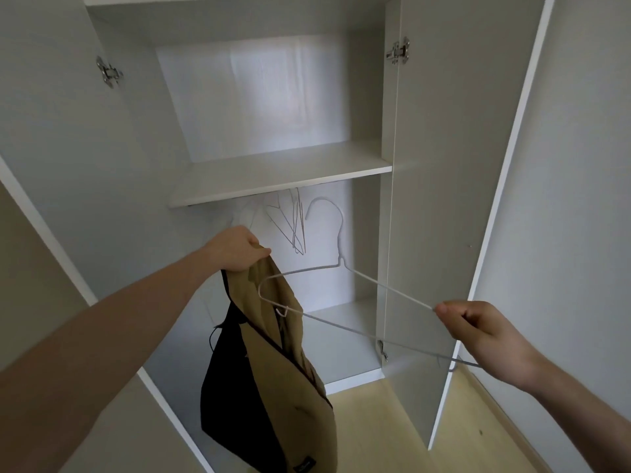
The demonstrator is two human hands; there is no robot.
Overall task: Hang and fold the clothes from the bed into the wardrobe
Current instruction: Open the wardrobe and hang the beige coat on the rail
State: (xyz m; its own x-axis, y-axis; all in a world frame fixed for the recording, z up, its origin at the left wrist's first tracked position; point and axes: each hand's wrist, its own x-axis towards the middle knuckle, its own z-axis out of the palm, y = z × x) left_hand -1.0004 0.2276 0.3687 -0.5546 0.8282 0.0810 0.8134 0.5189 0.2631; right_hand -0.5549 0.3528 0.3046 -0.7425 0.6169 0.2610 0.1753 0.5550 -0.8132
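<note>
Pale grey wardrobe [259, 107] fills the view, both doors swung wide, with a light wooden floor [382, 431] running below its base. On the far left the left door [51, 165] stands open, a metal hinge [108, 72] fixed near its top. From that side the left hand [235, 249] reaches in; its grip is clamped on the top edge of a tan and black garment [273, 380], fingers curled round bunched cloth. That garment hangs straight down from the hand, in front of the lower compartment, clear of the floor. A white shelf [280, 172] crosses the wardrobe above the hand, and under it a few thin wire hangers [294, 227] hang in a cluster. Just right of them rises the hook of a white wire hanger [341, 233], tilted, its left shoulder lying across the tan cloth and its right shoulder reaching toward the right hand [478, 332]. The right hand's grip is clamped on that shoulder, thumb and fingers pinching the wire, with the hanger's lower bar passing beneath the hand. Behind it the right door [444, 165] stands open, a second hinge [397, 52] near its top and a wall [580, 165] beyond
</note>
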